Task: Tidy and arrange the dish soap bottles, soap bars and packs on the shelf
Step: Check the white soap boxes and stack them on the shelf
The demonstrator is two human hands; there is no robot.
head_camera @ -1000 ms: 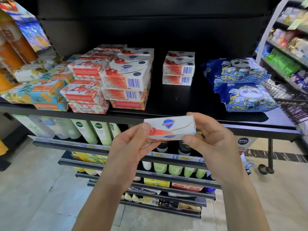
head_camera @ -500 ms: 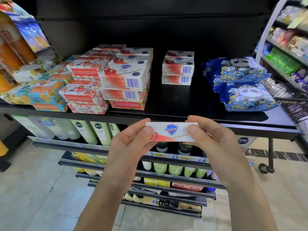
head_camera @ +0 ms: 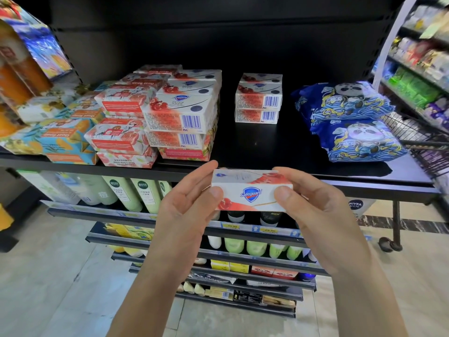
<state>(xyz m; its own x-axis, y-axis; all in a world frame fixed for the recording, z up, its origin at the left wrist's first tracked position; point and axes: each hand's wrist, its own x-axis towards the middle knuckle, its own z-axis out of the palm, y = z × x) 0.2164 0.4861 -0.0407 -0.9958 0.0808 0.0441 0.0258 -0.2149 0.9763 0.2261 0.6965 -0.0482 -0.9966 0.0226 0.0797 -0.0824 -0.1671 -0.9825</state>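
White-and-red cardboard marks the soap box [head_camera: 250, 190], held level just in front of the shelf [head_camera: 267, 152] lip at the middle of the view. The left hand [head_camera: 187, 215] and right hand [head_camera: 315, 215] each pinch one end of it, with the thumbs on the near face and the other fingers [head_camera: 288, 171] curled behind, so neither hand is free. By my reading the tidying is partway through. Matching boxes already sit squared in a small stack [head_camera: 258, 98] at 12 o'clock and a tall stack [head_camera: 184, 110] at 11 o'clock. The floral boxes [head_camera: 121, 132] at 10 o'clock lie skewed, with the lowest ones right at the front edge, and the blue panda packs [head_camera: 352, 122] at 2 o'clock are piled loosely. Those, plus the box in hand, look like the work left. Bottles [head_camera: 126, 193] on the tier below at 8 o'clock stand in a row, though I cannot tell what they hold. Bare black shelf lies open straight ahead, between the two stacks and from the small stack across to the packs, so there is room to slide the box in over the lip. A wire basket [head_camera: 418, 142] crowds the shelf's end at 3 o'clock.
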